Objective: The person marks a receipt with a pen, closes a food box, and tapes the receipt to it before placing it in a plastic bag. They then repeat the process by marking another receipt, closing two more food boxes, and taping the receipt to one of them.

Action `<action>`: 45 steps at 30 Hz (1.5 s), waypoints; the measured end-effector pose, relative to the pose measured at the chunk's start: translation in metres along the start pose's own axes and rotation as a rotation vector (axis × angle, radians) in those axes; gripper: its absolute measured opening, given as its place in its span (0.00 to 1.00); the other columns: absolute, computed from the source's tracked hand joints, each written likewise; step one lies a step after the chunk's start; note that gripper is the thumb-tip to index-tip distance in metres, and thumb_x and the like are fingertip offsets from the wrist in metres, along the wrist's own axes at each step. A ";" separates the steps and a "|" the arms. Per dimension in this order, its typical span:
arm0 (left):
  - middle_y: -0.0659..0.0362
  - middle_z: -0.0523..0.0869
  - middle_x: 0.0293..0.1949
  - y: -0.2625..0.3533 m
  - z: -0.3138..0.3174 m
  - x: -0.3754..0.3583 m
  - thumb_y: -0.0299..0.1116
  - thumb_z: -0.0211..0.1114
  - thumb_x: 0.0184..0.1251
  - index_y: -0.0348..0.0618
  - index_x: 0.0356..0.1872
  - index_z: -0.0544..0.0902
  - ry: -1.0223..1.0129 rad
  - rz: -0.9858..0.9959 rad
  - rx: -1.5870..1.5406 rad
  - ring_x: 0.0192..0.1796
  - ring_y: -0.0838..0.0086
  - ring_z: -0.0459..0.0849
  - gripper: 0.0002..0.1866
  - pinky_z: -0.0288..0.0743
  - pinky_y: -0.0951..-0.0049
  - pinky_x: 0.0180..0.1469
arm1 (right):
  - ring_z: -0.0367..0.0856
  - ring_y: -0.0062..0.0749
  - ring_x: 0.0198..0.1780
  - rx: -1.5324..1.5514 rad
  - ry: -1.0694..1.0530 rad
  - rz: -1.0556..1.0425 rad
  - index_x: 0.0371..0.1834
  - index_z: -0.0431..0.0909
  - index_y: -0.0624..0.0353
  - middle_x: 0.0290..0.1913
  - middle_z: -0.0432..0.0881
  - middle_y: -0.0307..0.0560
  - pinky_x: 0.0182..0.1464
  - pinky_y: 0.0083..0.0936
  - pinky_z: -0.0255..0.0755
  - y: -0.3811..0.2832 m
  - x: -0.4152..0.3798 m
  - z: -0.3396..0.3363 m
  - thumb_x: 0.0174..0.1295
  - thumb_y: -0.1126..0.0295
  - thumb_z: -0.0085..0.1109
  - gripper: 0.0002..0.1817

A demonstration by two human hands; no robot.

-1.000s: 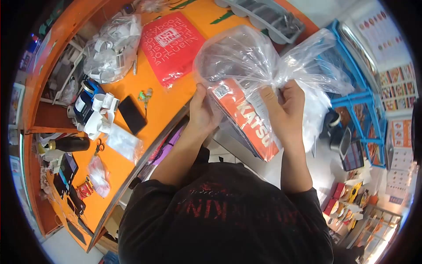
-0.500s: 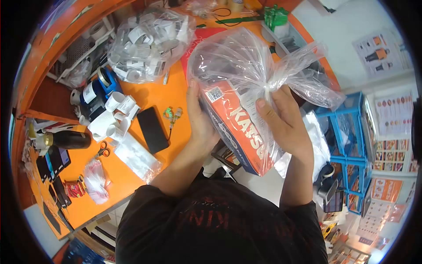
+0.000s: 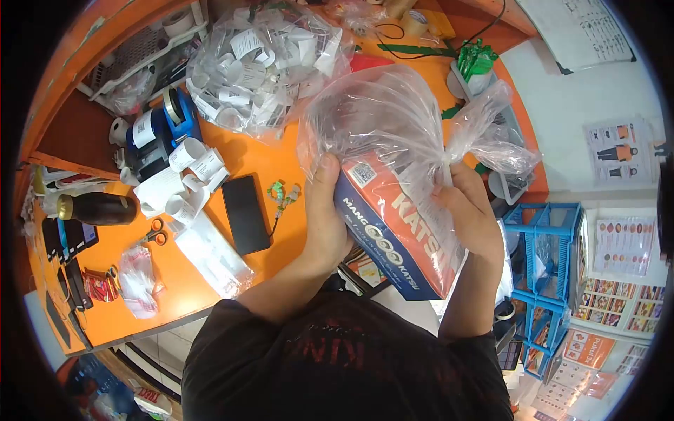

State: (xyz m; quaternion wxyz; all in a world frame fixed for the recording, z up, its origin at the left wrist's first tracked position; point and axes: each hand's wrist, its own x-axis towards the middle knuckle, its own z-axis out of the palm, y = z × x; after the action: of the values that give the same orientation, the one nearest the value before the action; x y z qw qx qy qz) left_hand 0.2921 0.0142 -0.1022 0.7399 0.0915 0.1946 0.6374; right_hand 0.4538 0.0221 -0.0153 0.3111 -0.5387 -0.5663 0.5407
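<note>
An orange and navy cardboard food box [image 3: 393, 231], with "KATSU" printed on it and a QR label, is inside a clear plastic bag [image 3: 379, 105]. The bag's neck is gathered and twisted, its loose end fanning out to the right. My left hand [image 3: 326, 217] holds the box's left side through the bag, thumb on top and fingers hidden beneath. At the gathered neck, my right hand [image 3: 470, 210] is closed on the plastic bag. Both hands hold the box tilted in front of my chest.
On the orange table [image 3: 203, 270] lie a black phone [image 3: 245, 214], scissors [image 3: 156, 233], clear plastic sleeves [image 3: 210, 256] and curled paper labels [image 3: 189, 175]. A blue tape dispenser [image 3: 179, 119] and a bag of paper scraps [image 3: 267, 67] sit behind. Blue trays [image 3: 544, 245] stand at right.
The box has turned so its navy side with lettering now shows more. My view has shifted slightly. My hands keep their grip on the box and the bag's neck.
</note>
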 end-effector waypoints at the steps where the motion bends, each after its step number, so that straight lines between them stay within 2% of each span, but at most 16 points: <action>1: 0.52 0.78 0.50 0.001 -0.001 0.001 0.58 0.41 0.70 0.38 0.58 0.69 0.001 0.025 0.028 0.51 0.66 0.78 0.32 0.73 0.65 0.55 | 0.74 0.29 0.50 -0.037 -0.017 -0.041 0.53 0.70 0.70 0.48 0.77 0.51 0.54 0.24 0.65 0.001 0.003 -0.002 0.56 0.74 0.52 0.21; 3: 0.52 0.78 0.50 0.001 -0.002 0.004 0.58 0.40 0.71 0.39 0.58 0.68 0.003 0.055 0.055 0.52 0.66 0.78 0.32 0.73 0.65 0.55 | 0.75 0.30 0.49 -0.074 -0.039 -0.085 0.52 0.71 0.69 0.47 0.78 0.51 0.54 0.24 0.65 0.000 0.008 -0.004 0.55 0.74 0.53 0.20; 6: 0.53 0.79 0.49 -0.001 -0.008 0.014 0.55 0.43 0.71 0.39 0.57 0.69 -0.075 0.095 -0.185 0.49 0.69 0.80 0.29 0.74 0.68 0.53 | 0.75 0.39 0.51 -0.341 -0.074 -0.236 0.49 0.74 0.67 0.45 0.78 0.54 0.55 0.26 0.65 -0.018 0.007 0.005 0.55 0.72 0.57 0.18; 8: 0.53 0.79 0.49 -0.003 -0.014 0.024 0.55 0.43 0.71 0.39 0.57 0.69 -0.075 0.057 -0.207 0.49 0.69 0.80 0.29 0.74 0.68 0.53 | 0.76 0.41 0.42 -0.731 -0.076 -0.280 0.46 0.74 0.68 0.38 0.78 0.52 0.44 0.30 0.67 -0.035 -0.002 0.017 0.53 0.62 0.62 0.23; 9: 0.53 0.78 0.49 -0.006 -0.017 0.031 0.55 0.43 0.71 0.39 0.57 0.69 -0.075 0.031 -0.206 0.49 0.69 0.80 0.29 0.74 0.68 0.53 | 0.76 0.41 0.42 -0.725 -0.074 -0.283 0.46 0.74 0.68 0.38 0.78 0.52 0.44 0.30 0.67 -0.033 -0.007 0.025 0.53 0.62 0.62 0.23; 12: 0.53 0.78 0.49 -0.019 -0.027 0.046 0.56 0.43 0.71 0.39 0.57 0.69 -0.071 -0.040 -0.175 0.49 0.69 0.80 0.29 0.74 0.68 0.53 | 0.75 0.49 0.46 -0.748 -0.019 -0.210 0.47 0.75 0.65 0.42 0.77 0.57 0.51 0.38 0.65 -0.030 -0.014 0.047 0.54 0.57 0.63 0.24; 14: 0.53 0.78 0.50 -0.024 -0.029 0.044 0.56 0.43 0.71 0.39 0.57 0.69 -0.052 -0.060 -0.148 0.49 0.69 0.80 0.29 0.74 0.68 0.53 | 0.73 0.54 0.51 -1.045 0.022 -0.379 0.49 0.75 0.61 0.46 0.77 0.57 0.57 0.47 0.60 -0.030 -0.013 0.054 0.55 0.57 0.61 0.23; 15: 0.53 0.78 0.50 -0.026 -0.029 0.042 0.56 0.43 0.71 0.39 0.57 0.69 -0.041 -0.066 -0.135 0.49 0.69 0.80 0.29 0.74 0.68 0.53 | 0.69 0.57 0.55 -1.036 0.100 -0.400 0.51 0.75 0.60 0.47 0.77 0.57 0.60 0.50 0.56 -0.023 -0.016 0.061 0.55 0.58 0.61 0.23; 18: 0.53 0.78 0.50 -0.028 -0.032 0.031 0.56 0.42 0.71 0.39 0.57 0.69 0.000 -0.067 -0.091 0.49 0.69 0.80 0.30 0.74 0.68 0.53 | 0.64 0.61 0.59 -1.144 0.089 -0.442 0.54 0.73 0.59 0.48 0.76 0.61 0.60 0.50 0.58 -0.011 -0.012 0.067 0.55 0.57 0.61 0.26; 34: 0.53 0.78 0.50 -0.041 -0.031 0.036 0.57 0.41 0.71 0.39 0.57 0.69 0.016 -0.097 -0.046 0.50 0.68 0.80 0.31 0.73 0.67 0.54 | 0.69 0.58 0.56 -1.013 0.189 -0.386 0.57 0.70 0.63 0.47 0.77 0.64 0.58 0.48 0.60 -0.024 -0.016 0.066 0.57 0.54 0.60 0.30; 36: 0.53 0.78 0.50 -0.042 -0.032 0.041 0.57 0.41 0.71 0.39 0.57 0.69 0.018 -0.099 -0.051 0.50 0.68 0.80 0.31 0.73 0.66 0.54 | 0.76 0.56 0.48 -0.849 -0.028 -0.178 0.57 0.67 0.68 0.43 0.78 0.65 0.51 0.44 0.67 -0.022 -0.011 0.047 0.56 0.52 0.61 0.34; 37: 0.53 0.78 0.50 -0.042 -0.032 0.043 0.57 0.41 0.71 0.39 0.57 0.69 0.023 -0.099 -0.050 0.50 0.68 0.80 0.31 0.73 0.66 0.54 | 0.80 0.56 0.39 -0.942 0.050 -0.204 0.53 0.68 0.71 0.39 0.79 0.63 0.42 0.39 0.72 -0.023 -0.014 0.046 0.55 0.50 0.62 0.35; 40: 0.53 0.78 0.50 -0.037 -0.035 0.042 0.58 0.41 0.71 0.40 0.57 0.69 0.057 -0.082 -0.029 0.50 0.68 0.79 0.31 0.73 0.66 0.54 | 0.80 0.56 0.38 -0.857 0.086 -0.330 0.50 0.70 0.71 0.37 0.80 0.62 0.41 0.39 0.71 -0.009 -0.007 0.026 0.52 0.49 0.64 0.35; 41: 0.53 0.78 0.50 -0.033 -0.036 0.039 0.58 0.41 0.71 0.40 0.57 0.69 0.069 -0.072 -0.017 0.50 0.68 0.79 0.31 0.73 0.66 0.54 | 0.77 0.56 0.44 -0.811 -0.009 -0.198 0.50 0.70 0.71 0.42 0.78 0.62 0.48 0.40 0.68 -0.016 -0.005 0.019 0.52 0.50 0.64 0.34; 44: 0.52 0.78 0.50 -0.024 -0.038 0.030 0.58 0.41 0.70 0.40 0.58 0.69 0.116 -0.042 0.021 0.50 0.67 0.79 0.31 0.73 0.66 0.54 | 0.72 0.57 0.51 -0.730 -0.068 -0.149 0.54 0.69 0.72 0.49 0.74 0.63 0.56 0.41 0.62 -0.014 -0.001 0.003 0.51 0.52 0.64 0.36; 45: 0.52 0.78 0.50 -0.019 -0.037 0.027 0.58 0.41 0.70 0.40 0.58 0.69 0.128 -0.034 0.040 0.50 0.67 0.79 0.31 0.73 0.66 0.54 | 0.72 0.56 0.43 -0.701 -0.033 -0.293 0.48 0.71 0.70 0.40 0.73 0.61 0.47 0.40 0.65 -0.003 0.002 -0.003 0.49 0.53 0.65 0.32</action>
State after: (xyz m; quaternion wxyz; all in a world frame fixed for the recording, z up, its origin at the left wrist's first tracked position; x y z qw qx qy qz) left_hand 0.2970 0.0331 -0.1478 0.7347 0.0618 0.2558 0.6253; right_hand 0.4557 0.0251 -0.0122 0.1729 -0.5168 -0.7929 0.2728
